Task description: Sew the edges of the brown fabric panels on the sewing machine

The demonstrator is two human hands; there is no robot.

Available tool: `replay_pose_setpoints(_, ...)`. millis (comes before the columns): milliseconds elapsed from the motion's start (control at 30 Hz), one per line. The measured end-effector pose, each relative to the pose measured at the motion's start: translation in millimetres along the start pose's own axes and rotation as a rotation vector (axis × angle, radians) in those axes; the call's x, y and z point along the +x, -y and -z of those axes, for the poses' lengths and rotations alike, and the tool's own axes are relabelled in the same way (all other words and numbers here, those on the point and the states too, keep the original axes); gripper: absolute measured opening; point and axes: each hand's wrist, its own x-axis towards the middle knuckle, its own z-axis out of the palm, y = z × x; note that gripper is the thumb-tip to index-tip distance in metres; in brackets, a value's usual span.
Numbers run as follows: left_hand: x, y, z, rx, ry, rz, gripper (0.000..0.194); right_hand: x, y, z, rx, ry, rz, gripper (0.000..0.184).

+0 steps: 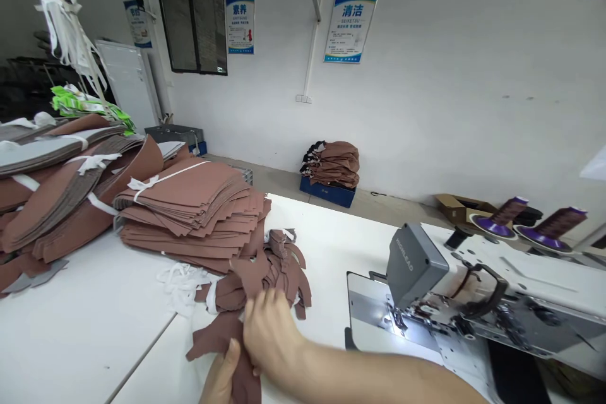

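Observation:
Brown cut fabric pieces (220, 334) lie at the near edge of the pile, between my two hands. My left hand (221, 379) is closed on them from below, thumb on top. My right hand (271, 328) reaches across from the right, its fingers curled over the same brown fabric; the fingertips are partly hidden. Just beyond my right hand lies a loose heap of small curved brown strips (284, 268), some bound with a white tie (211, 298). A tangle of white ribbons (182, 281) lies to the left of the heap.
Tall stacks of brown panels (189, 202) tied with white strips fill the table's left side. A sewing machine (419, 259) with a lit needle area stands at the right, two thread spools (509, 211) behind it. A blue crate (326, 191) of brown pieces sits by the wall.

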Motion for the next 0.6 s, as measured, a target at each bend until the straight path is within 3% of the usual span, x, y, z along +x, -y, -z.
replay_pose_setpoints(67, -3.2, 4.5, 1.3, 0.0, -0.079, 0.094, 0.037, -32.3, 25.7, -8.9, -0.003, -0.051, 0.122, 0.016)
replay_pose_setpoints(133, -5.7, 5.5, 2.2, 0.044, -0.166, 0.099, 0.029, -52.3, 38.1, -18.7, 0.019, -0.105, 0.255, 0.015)
replay_pose_setpoints(200, -7.1, 3.1, 2.3, 0.088, -0.242, 0.018, 0.025, -58.2, 33.7, -22.0, 0.066, -0.144, 0.373, 0.014)
replay_pose_setpoints(300, -7.7, -4.2, 2.8, 0.111, -0.282, -0.031, 0.025, -43.2, 2.0, -12.6, 0.223, -0.138, 0.49, 0.014)
replay_pose_setpoints(433, -9.8, -15.2, 8.6, 0.036, -0.246, -0.095, 0.033, 6.1, -40.1, -7.4, 0.224, -0.069, 0.292, 0.019)
replay_pose_setpoints(500, -12.2, -20.3, 14.1, 0.017, -0.247, -0.126, 0.041, 30.9, -44.2, -19.4, 0.138, -0.058, 0.206, 0.018)
replay_pose_setpoints(600, -17.6, -29.0, 23.6, 0.038, -0.257, -0.145, 0.05, 54.1, -34.6, -43.6, 0.092, -0.037, 0.188, 0.016)
